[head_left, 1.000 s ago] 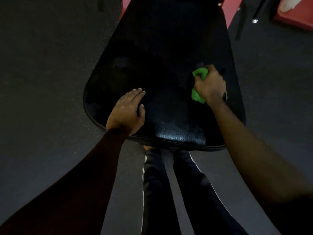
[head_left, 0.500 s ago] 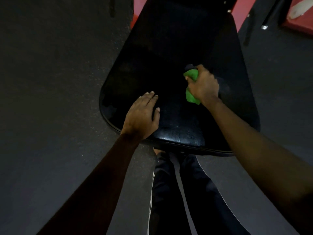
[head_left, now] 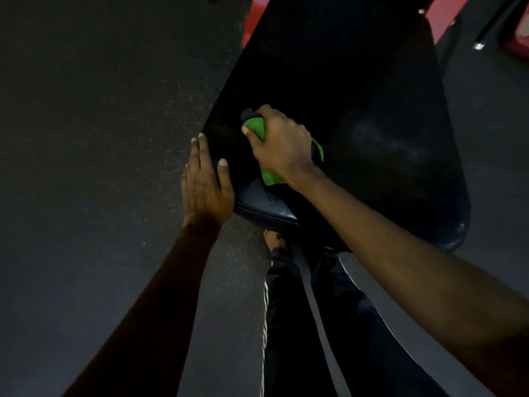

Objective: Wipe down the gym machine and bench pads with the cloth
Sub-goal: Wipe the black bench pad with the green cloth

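A wide black bench pad (head_left: 372,116) fills the upper right of the head view, its rounded near end toward me. My right hand (head_left: 282,147) grips a bunched green cloth (head_left: 269,173) and presses it on the pad near its left edge. My left hand (head_left: 204,181) lies with straight fingers along the pad's left edge, thumb on top of the pad, fingers over the side. Part of the cloth is hidden under my right hand.
Dark speckled rubber floor (head_left: 100,138) spreads to the left. My legs in dark trousers with a white side stripe (head_left: 300,325) stand below the pad's near end. Red frame parts (head_left: 446,12) and a dark metal bar (head_left: 492,21) show at the top right.
My right hand has swept the cloth leftward across the pad toward its left edge. My left hand has slid off the pad's top to its left edge. The view has shifted left.
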Tool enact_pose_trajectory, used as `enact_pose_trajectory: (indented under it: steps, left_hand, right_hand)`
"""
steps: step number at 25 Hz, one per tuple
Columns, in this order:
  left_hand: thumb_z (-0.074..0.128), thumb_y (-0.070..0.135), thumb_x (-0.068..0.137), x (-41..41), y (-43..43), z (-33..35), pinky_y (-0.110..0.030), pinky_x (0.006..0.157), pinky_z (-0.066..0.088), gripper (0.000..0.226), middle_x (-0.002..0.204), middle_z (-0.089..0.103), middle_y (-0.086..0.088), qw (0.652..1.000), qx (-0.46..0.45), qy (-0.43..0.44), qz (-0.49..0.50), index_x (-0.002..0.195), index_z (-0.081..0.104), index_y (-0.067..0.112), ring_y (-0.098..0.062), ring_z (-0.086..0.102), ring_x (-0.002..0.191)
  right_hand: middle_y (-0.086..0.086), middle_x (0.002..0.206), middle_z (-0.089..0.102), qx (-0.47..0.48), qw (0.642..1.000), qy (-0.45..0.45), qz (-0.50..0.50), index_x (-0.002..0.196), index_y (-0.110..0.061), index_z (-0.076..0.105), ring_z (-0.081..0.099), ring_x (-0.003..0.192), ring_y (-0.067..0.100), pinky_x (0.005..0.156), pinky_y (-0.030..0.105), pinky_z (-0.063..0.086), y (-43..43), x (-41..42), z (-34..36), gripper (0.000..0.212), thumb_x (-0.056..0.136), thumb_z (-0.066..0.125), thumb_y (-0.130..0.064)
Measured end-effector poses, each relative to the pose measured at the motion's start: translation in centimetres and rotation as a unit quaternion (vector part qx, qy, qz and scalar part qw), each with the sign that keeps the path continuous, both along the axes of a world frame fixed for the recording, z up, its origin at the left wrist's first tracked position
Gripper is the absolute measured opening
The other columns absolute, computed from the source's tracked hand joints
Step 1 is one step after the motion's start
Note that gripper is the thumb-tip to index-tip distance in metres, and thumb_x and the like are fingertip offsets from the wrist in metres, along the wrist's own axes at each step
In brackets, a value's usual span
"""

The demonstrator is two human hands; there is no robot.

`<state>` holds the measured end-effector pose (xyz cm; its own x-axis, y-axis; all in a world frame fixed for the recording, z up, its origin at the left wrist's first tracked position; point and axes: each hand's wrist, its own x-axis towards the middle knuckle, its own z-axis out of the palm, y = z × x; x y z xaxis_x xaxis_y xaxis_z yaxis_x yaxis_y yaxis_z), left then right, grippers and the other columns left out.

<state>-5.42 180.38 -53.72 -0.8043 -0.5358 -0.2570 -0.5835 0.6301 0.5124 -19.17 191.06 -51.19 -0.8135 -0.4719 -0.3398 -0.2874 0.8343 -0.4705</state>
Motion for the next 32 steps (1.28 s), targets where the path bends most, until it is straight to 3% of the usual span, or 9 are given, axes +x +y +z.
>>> enact_pose_trajectory:
  steps: [3,8,13,17,20,23,26,29,32]
  left_hand:
    - [0.025,0.036,0.104,0.2,-0.4,-0.7,-0.046,0.119,0.028,0.061,0.161,0.026,-0.018,0.999,0.014,0.028,0.008,0.157,0.022,0.005,-0.029,0.027,0.148]
    - [0.022,0.037,0.104,0.3,-0.3,-1.3,-0.043,0.121,0.026,0.062,0.163,0.022,-0.015,0.999,0.032,0.041,0.011,0.158,0.019,0.007,-0.025,0.023,0.15]
    - [0.018,0.039,0.103,0.5,-0.3,-1.5,-0.039,0.122,0.02,0.063,0.165,0.017,-0.013,0.998,0.041,0.04,0.012,0.158,0.017,0.009,-0.017,0.017,0.151]
    - [0.017,0.037,0.105,0.6,-0.5,-1.6,-0.03,0.121,0.015,0.061,0.165,0.015,-0.014,0.998,0.028,0.051,0.005,0.158,0.018,0.007,-0.004,0.009,0.147]
    - [0.021,0.033,0.107,0.6,-0.4,-1.4,-0.033,0.122,0.017,0.057,0.166,0.014,-0.013,0.998,0.037,0.051,0.014,0.159,0.016,0.009,-0.005,0.008,0.147]
    - [0.022,0.032,0.106,0.6,-0.4,-1.7,-0.032,0.122,0.016,0.057,0.166,0.015,-0.012,0.998,0.03,0.057,0.017,0.158,0.016,0.009,-0.01,0.012,0.151]
    - [0.022,0.033,0.106,0.5,-0.6,-2.1,-0.036,0.123,0.018,0.057,0.165,0.016,-0.012,0.999,0.021,0.038,0.006,0.158,0.016,0.01,-0.018,0.016,0.152]
    - [0.03,0.034,0.109,0.8,-1.1,-2.8,-0.037,0.124,0.018,0.059,0.167,0.01,-0.007,1.0,-0.019,-0.014,-0.015,0.16,0.007,0.015,-0.006,0.004,0.151]
    - [0.025,0.032,0.108,0.7,-0.8,-2.5,-0.034,0.124,0.017,0.057,0.167,0.011,-0.01,1.0,-0.001,0.006,-0.002,0.159,0.01,0.013,-0.014,0.012,0.152]
  right_hand:
    - [-0.003,0.125,0.066,-0.025,0.999,-0.026,0.04,0.131,-0.027,0.055,0.065,0.11,0.019,0.087,0.036,0.051,-0.9,-0.2,0.6,0.046,0.095,0.056,-0.055]
    - [-0.005,0.123,0.066,-0.021,0.999,-0.022,0.028,0.13,-0.025,0.055,0.064,0.111,0.015,0.078,0.026,0.048,5.1,4.9,3.0,0.047,0.095,0.056,-0.056]
    - [0.002,0.116,0.068,-0.028,0.999,0.016,-0.01,0.125,-0.021,0.06,0.065,0.109,0.019,0.079,0.037,0.058,-0.3,6.5,2.3,0.041,0.097,0.057,-0.05]
    - [0.002,0.137,0.062,-0.053,0.997,-0.044,0.034,0.138,-0.02,0.055,0.051,0.135,0.018,0.102,0.035,0.049,1.5,6.7,3.0,0.049,0.098,0.059,-0.047]
    - [-0.005,0.145,0.057,-0.022,0.998,-0.058,-0.005,0.142,-0.024,0.053,0.043,0.142,0.011,0.108,0.032,0.043,6.4,7.8,3.9,0.053,0.096,0.061,-0.048]
    - [0.0,0.136,0.063,0.006,0.999,-0.019,-0.042,0.137,-0.021,0.056,0.051,0.135,0.017,0.1,0.035,0.051,6.4,8.7,3.7,0.049,0.097,0.059,-0.049]
    - [0.003,0.118,0.067,-0.015,0.998,-0.015,-0.057,0.125,-0.02,0.06,0.062,0.117,0.023,0.084,0.037,0.054,0.6,7.3,3.4,0.038,0.097,0.059,-0.046]
    - [0.001,0.113,0.066,-0.042,0.998,-0.036,-0.036,0.125,-0.019,0.059,0.062,0.108,0.02,0.084,0.038,0.054,-3.9,5.4,2.5,0.037,0.097,0.058,-0.044]
    - [0.0,0.116,0.065,-0.06,0.998,-0.035,0.013,0.127,-0.021,0.058,0.062,0.107,0.016,0.084,0.037,0.056,-2.7,4.9,2.1,0.038,0.097,0.059,-0.044]
